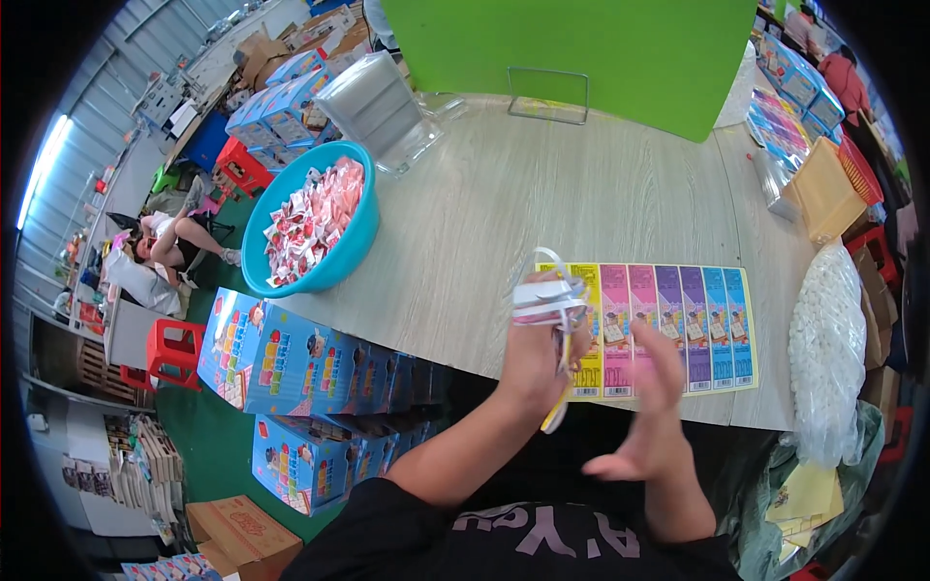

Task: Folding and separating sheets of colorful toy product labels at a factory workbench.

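Note:
My left hand (539,363) is closed around a bundle of thin white strips (544,298), some of them looped above the fist. A narrow yellow-and-white end sticks out below that hand. To its right, my right hand (654,416) is held up with thumb and fingers apart and nothing between them. Under and beyond both hands, a sheet of printed labels (668,329) lies on the table near its front edge, in bands of yellow, pink, purple and blue. My left hand covers part of its left side.
A turquoise basin (363,232) of small wrapped packets stands at the table's left edge, by clear plastic boxes (373,102). Blue printed cartons (291,363) are stacked at lower left. A green board (572,48) rises behind a wire stand (548,95). A bag of white pieces (826,349) sits right.

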Available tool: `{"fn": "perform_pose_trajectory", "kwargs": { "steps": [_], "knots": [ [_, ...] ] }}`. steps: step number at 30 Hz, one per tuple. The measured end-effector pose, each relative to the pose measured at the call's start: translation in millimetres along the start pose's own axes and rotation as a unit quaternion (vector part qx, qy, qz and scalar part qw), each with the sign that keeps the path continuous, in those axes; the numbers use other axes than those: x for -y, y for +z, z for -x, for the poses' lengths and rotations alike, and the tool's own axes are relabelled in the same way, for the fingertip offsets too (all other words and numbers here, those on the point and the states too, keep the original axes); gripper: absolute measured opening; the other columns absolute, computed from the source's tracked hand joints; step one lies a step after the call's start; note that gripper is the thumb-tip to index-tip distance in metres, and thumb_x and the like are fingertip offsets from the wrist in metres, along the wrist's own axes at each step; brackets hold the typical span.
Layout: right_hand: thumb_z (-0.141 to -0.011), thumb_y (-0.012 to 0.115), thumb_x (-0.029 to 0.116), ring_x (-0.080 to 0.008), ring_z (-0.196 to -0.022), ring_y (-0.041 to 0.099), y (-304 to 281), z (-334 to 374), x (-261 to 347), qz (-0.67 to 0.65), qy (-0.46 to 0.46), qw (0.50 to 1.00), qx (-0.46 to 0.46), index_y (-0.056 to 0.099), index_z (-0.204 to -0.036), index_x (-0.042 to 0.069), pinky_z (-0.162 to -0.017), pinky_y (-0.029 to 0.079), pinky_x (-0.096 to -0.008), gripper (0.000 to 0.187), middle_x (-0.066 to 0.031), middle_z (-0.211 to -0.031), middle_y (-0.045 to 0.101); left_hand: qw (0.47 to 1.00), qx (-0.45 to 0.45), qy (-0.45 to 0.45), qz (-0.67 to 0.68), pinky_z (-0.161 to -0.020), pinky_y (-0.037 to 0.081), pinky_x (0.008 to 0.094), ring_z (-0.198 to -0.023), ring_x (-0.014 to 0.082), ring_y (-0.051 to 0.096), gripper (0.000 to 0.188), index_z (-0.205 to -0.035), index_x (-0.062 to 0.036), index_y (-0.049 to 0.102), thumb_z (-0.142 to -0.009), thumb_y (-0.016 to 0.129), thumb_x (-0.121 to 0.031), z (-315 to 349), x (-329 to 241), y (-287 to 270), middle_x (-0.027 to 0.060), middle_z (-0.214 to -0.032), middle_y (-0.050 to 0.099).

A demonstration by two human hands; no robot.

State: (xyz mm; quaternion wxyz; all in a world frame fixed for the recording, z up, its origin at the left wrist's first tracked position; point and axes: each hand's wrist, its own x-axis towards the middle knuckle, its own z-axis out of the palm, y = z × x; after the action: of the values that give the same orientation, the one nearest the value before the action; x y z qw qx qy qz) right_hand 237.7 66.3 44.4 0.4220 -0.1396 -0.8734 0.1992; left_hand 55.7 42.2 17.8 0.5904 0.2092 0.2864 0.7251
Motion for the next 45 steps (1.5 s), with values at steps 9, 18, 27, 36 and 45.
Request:
{"fn": "perform_pose_trajectory", "kwargs": {
  "steps": [9,18,27,36,45],
  "knots": [
    [-0.105,0.049,0.049,-0.0375,-0.115,0.064,4.1,-10.5,-4.5,0.147,0.001,0.98,-0.132,0.068,-0.112,0.012,-0.106,0.039,-0.0513,0.042,-0.016,-0.123,0.063,0.981,0.034,-0.188,-0.026,-0.098,0.047,0.0287,-0.115,0.0109,0.056,0.033,-0.14,-0.0076,0.05,-0.11,0.048,-0.02,51.4,31.7,38.1,0.0029,-0.125,0.058],
    [-0.106,0.046,0.01,-0.0226,-0.073,0.056,11.9,11.2,-16.5,-0.02,0.113,0.938,-0.327,0.056,-0.104,0.0,-0.066,0.047,-0.0361,0.015,-0.0129,-0.081,0.06,0.988,0.15,-0.045,-0.002,-0.115,0.037,0.0369,-0.137,0.019,0.047,0.063,-0.163,-0.0175,0.015,-0.111,0.037,-0.046,54.4,43.7,49.4,0.0081,-0.15,0.045],
    [-0.103,0.048,0.03,-0.0278,-0.079,0.06,9.5,-13.2,5.7,0.001,0.041,0.989,-0.14,0.07,-0.101,-0.001,-0.074,0.047,-0.0415,0.039,-0.0142,-0.091,0.062,0.987,0.059,-0.146,0.044,-0.112,0.04,0.0358,-0.132,0.0217,0.051,0.048,-0.15,-0.0096,0.037,-0.112,0.025,-0.036,48.5,22.1,51.7,0.014,-0.143,0.051],
    [-0.087,0.062,0.012,-0.0292,-0.1,0.057,19.9,-12.1,20.8,0.211,0.089,0.966,-0.12,0.072,-0.098,0.008,-0.096,0.042,-0.0444,0.016,-0.0087,-0.103,0.061,0.995,0.016,-0.086,0.039,-0.107,0.043,0.0341,-0.121,0.0201,0.056,0.044,-0.132,-0.0054,0.05,-0.111,0.024,-0.035,51.3,13.8,60.4,0.0115,-0.125,0.058],
    [-0.098,0.061,0.025,-0.0324,-0.118,0.06,26.5,-19.1,6.1,0.083,0.009,0.993,-0.084,0.075,-0.109,0.006,-0.097,0.047,-0.0467,0.026,-0.0135,-0.131,0.063,0.996,0.006,0.008,-0.087,-0.079,0.047,0.0234,-0.089,0.0092,0.056,0.028,-0.103,-0.0106,0.047,-0.113,0.037,-0.035,34.9,-8.4,58.6,0.0028,-0.101,0.056]
  ]
}}
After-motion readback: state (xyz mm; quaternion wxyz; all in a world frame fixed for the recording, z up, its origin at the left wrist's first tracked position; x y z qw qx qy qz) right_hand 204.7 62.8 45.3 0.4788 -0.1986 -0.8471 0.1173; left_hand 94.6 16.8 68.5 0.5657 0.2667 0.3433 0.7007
